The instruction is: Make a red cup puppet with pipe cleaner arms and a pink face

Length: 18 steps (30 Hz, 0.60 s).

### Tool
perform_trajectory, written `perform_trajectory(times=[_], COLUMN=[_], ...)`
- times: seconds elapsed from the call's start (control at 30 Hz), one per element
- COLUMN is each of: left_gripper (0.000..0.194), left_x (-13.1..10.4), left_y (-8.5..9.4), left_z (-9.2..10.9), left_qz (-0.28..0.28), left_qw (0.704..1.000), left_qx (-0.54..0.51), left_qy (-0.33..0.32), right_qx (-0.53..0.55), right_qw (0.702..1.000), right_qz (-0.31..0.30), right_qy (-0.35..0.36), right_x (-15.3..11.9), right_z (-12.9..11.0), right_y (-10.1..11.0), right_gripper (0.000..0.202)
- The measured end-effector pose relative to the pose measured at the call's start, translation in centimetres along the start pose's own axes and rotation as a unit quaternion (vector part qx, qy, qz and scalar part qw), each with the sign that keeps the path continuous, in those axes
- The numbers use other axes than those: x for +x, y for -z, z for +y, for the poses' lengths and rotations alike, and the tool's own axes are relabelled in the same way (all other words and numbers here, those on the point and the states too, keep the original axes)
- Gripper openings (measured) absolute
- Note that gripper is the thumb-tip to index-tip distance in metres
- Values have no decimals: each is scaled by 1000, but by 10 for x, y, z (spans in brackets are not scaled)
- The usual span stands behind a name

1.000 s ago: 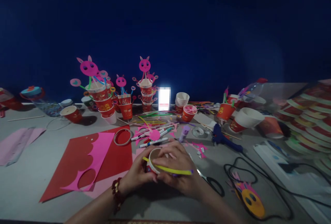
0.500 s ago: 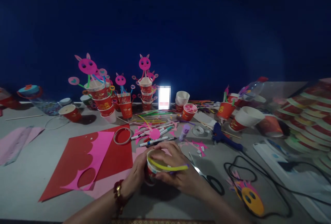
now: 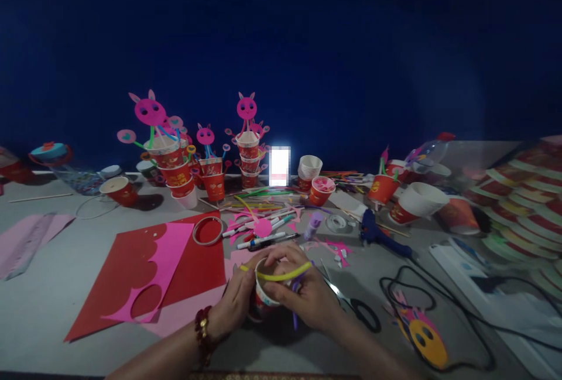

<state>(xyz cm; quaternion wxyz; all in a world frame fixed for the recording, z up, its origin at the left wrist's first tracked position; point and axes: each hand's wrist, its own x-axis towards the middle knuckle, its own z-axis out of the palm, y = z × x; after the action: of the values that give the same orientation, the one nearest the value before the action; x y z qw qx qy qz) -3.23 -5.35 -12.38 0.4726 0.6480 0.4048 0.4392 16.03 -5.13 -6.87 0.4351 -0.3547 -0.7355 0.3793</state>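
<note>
Close in front of me, a red and white paper cup (image 3: 266,300) is gripped between both hands. My left hand (image 3: 236,298) wraps round its left side, a beaded bracelet (image 3: 203,333) on the wrist. My right hand (image 3: 302,292) is closed on the cup's right rim, some fingers reaching inside. A yellow pipe cleaner (image 3: 285,275) crosses over the cup's mouth, from the left fingers to the right hand. A purple pipe cleaner (image 3: 295,310) hangs down by the right fingers. The fingertips inside the cup are partly hidden. Scissors (image 3: 351,301) lie beside my right hand.
Left lie red card (image 3: 197,269) and cut pink paper (image 3: 171,251). Several markers (image 3: 267,239) and a glue stick (image 3: 313,225) lie beyond my hands. On the right are a blue glue gun (image 3: 381,236) with its cord and a yellow paper face (image 3: 425,342). Decorated cups (image 3: 175,175) stand behind.
The cup has shifted slightly right and tilted. The yellow pipe cleaner has turned and now reaches the left fingers; the purple one now hangs below the right hand.
</note>
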Motion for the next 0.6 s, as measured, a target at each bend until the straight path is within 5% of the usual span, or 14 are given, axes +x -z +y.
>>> perform_trajectory(times=[0.23,0.4,0.6], left_gripper=[56,62,62], left_x=[8,8,2], left_y=[3,9,15], left_z=[8,1,7], left_qz=[9,53,17], left_qw=[997,996,1000], left_qx=[-75,-62,-2], left_qy=[13,20,-22], right_qx=[-30,-90,-100], right_qw=[999,994,994], right_qz=[-33,-19,-53], right_qy=[16,63,-5], right_x=[4,7,1], right_z=[-2,-1,0], right_y=[14,28,38], right_gripper=[39,17,15])
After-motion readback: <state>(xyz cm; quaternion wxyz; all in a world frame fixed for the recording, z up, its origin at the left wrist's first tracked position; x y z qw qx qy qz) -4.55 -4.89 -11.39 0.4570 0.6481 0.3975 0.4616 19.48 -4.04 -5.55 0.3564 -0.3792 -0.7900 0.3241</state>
